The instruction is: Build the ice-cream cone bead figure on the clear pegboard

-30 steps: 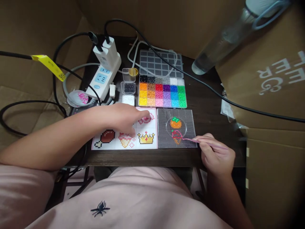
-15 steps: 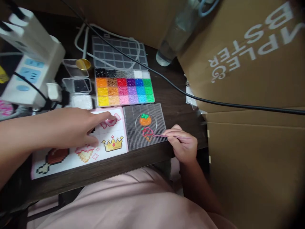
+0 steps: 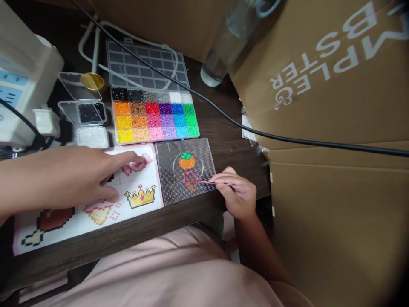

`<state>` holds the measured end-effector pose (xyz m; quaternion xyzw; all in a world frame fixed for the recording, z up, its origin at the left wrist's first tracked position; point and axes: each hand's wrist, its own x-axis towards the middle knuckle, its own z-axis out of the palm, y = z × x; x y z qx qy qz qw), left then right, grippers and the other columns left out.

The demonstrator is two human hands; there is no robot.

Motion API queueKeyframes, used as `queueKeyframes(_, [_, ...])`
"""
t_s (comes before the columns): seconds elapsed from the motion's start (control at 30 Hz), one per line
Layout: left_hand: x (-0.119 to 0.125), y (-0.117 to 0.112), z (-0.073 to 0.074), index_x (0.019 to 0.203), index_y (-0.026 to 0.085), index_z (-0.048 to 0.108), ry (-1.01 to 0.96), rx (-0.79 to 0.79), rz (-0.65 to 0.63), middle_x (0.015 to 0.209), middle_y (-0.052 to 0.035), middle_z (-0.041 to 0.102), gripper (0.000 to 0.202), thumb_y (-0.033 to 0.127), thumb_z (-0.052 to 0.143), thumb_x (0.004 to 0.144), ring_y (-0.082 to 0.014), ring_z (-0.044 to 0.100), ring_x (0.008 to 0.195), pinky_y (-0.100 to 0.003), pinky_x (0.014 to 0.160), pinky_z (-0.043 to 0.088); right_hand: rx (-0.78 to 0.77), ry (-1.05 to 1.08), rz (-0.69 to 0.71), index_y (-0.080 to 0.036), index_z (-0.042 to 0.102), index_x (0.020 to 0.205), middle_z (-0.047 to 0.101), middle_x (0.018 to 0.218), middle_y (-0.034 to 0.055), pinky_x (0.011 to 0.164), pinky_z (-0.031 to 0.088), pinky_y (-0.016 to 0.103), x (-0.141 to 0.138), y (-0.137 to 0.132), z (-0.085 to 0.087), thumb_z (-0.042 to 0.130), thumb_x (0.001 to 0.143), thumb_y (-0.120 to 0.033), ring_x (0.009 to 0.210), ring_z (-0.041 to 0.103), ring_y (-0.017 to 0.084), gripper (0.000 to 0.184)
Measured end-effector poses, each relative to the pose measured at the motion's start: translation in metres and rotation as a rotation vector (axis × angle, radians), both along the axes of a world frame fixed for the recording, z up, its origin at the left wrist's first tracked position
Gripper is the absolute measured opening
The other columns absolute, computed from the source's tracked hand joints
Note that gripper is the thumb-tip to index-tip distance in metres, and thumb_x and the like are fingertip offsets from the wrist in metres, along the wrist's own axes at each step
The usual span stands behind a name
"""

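Note:
My left hand (image 3: 86,172) rests over the pattern sheet (image 3: 143,177), index finger stretched onto a pink candy-like picture and thumb apart near an ice cream picture. A crown and a meat drumstick are printed there too. Between the fingers and thumb of my right hand (image 3: 239,192) is a pair of thin pink tweezers (image 3: 211,183). Their tip meets the edge of the ice cream cone bead figure (image 3: 191,181) on the clear pegboard (image 3: 166,187). That figure has a pink outline and a brown cone. Just above it lies an orange bead persimmon (image 3: 187,161) with green leaves.
Behind the sheet stands an open bead box (image 3: 155,121) sorted by colour. Small clear cases (image 3: 92,137) hold white and black beads. A power strip (image 3: 28,85) is at left, a water bottle (image 3: 220,55) behind. A black cable (image 3: 220,106) crosses above; cardboard (image 3: 319,128) walls the right.
The whole view has shifted, so the things on the table appear further left. Both hands keep nearly the same places on the sheet and at the pegboard.

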<state>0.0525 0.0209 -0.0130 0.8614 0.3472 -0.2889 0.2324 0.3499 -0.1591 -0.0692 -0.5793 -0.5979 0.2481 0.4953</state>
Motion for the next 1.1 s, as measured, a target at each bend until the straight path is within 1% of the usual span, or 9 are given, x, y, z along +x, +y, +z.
queueKeyframes(0.1, [0.004, -0.002, 0.003, 0.150, 0.030, 0.044, 0.101, 0.061, -0.048, 0.078, -0.0053, 0.070, 0.068, 0.038, 0.061, 0.084, -0.0261, 0.063, 0.069, -0.031, 0.058, 0.032, -0.017, -0.011, -0.013, -0.025, 0.082, 0.088, 0.082, 0.084, 0.0051, 0.073, 0.056, 0.041, 0.001, -0.001, -0.002, 0.066, 0.092, -0.019, 0.076, 0.074, 0.022, 0.017])
queueKeyframes(0.23, [0.010, -0.002, 0.014, 0.148, 0.029, 0.044, 0.127, -0.006, -0.021, 0.085, -0.0057, 0.072, 0.067, 0.037, 0.060, 0.084, -0.0255, 0.063, 0.070, -0.030, 0.059, 0.035, 0.000, 0.007, -0.009, -0.026, 0.082, 0.089, 0.082, 0.085, 0.0035, 0.073, 0.055, 0.041, 0.001, -0.002, -0.003, 0.066, 0.091, -0.016, 0.075, 0.073, 0.021, 0.018])
queueKeyframes(0.33, [0.010, -0.001, 0.022, 0.148, 0.029, 0.046, 0.099, -0.038, -0.021, 0.099, -0.0088, 0.074, 0.066, 0.040, 0.059, 0.083, -0.0259, 0.065, 0.077, -0.031, 0.065, 0.040, 0.016, 0.014, -0.040, -0.027, 0.082, 0.087, 0.081, 0.084, 0.0021, 0.073, 0.054, 0.040, -0.003, -0.004, 0.000, 0.067, 0.091, -0.013, 0.073, 0.072, 0.021, 0.020])
queueKeyframes(0.4, [0.008, 0.000, 0.022, 0.149, 0.030, 0.045, 0.059, -0.068, -0.032, 0.103, -0.0093, 0.075, 0.071, 0.043, 0.062, 0.081, -0.0265, 0.067, 0.080, -0.031, 0.067, 0.042, 0.034, -0.009, -0.066, -0.027, 0.082, 0.086, 0.081, 0.081, 0.0018, 0.072, 0.054, 0.040, -0.004, -0.004, 0.000, 0.069, 0.089, -0.013, 0.073, 0.072, 0.021, 0.019])
queueKeyframes(0.47, [0.005, 0.001, 0.019, 0.153, 0.034, 0.040, 0.037, -0.060, -0.049, 0.106, -0.0094, 0.075, 0.080, 0.047, 0.066, 0.078, -0.0280, 0.068, 0.082, -0.032, 0.069, 0.044, 0.055, -0.015, -0.073, -0.027, 0.082, 0.086, 0.080, 0.080, 0.0019, 0.071, 0.054, 0.040, -0.005, -0.004, -0.002, 0.071, 0.088, -0.014, 0.071, 0.072, 0.022, 0.017])
queueKeyframes(0.53, [0.001, 0.001, 0.015, 0.153, 0.036, 0.038, 0.022, -0.045, -0.061, 0.111, -0.0105, 0.074, 0.081, 0.049, 0.066, 0.078, -0.0289, 0.068, 0.086, -0.033, 0.071, 0.045, 0.041, -0.010, -0.076, -0.027, 0.082, 0.085, 0.080, 0.080, 0.0024, 0.070, 0.054, 0.041, -0.005, -0.003, -0.003, 0.071, 0.089, -0.016, 0.071, 0.072, 0.022, 0.016])
queueKeyframes(0.73, [0.000, 0.000, 0.013, 0.152, 0.034, 0.040, 0.020, -0.037, -0.070, 0.109, -0.0118, 0.073, 0.079, 0.048, 0.066, 0.079, -0.0292, 0.069, 0.085, -0.034, 0.068, 0.044, 0.061, -0.013, -0.060, -0.028, 0.082, 0.087, 0.080, 0.082, 0.0021, 0.068, 0.053, 0.042, -0.004, -0.003, -0.004, 0.071, 0.089, -0.015, 0.071, 0.072, 0.023, 0.017])
queueKeyframes(0.93, [0.001, 0.001, 0.014, 0.152, 0.034, 0.040, 0.024, -0.062, -0.030, 0.107, -0.0094, 0.074, 0.080, 0.046, 0.069, 0.078, -0.0278, 0.069, 0.087, -0.034, 0.074, 0.046, 0.057, -0.023, -0.049, -0.029, 0.082, 0.088, 0.080, 0.081, 0.0023, 0.068, 0.054, 0.042, -0.003, -0.003, -0.003, 0.070, 0.089, -0.015, 0.071, 0.072, 0.023, 0.019])
queueKeyframes(1.1, [0.002, 0.000, 0.016, 0.152, 0.034, 0.040, 0.035, -0.052, -0.051, 0.105, -0.0097, 0.074, 0.080, 0.047, 0.068, 0.078, -0.0296, 0.069, 0.086, -0.035, 0.072, 0.046, 0.065, -0.006, -0.038, -0.028, 0.082, 0.091, 0.080, 0.083, 0.0017, 0.068, 0.052, 0.041, -0.003, -0.003, -0.004, 0.069, 0.089, -0.010, 0.072, 0.071, 0.022, 0.023])
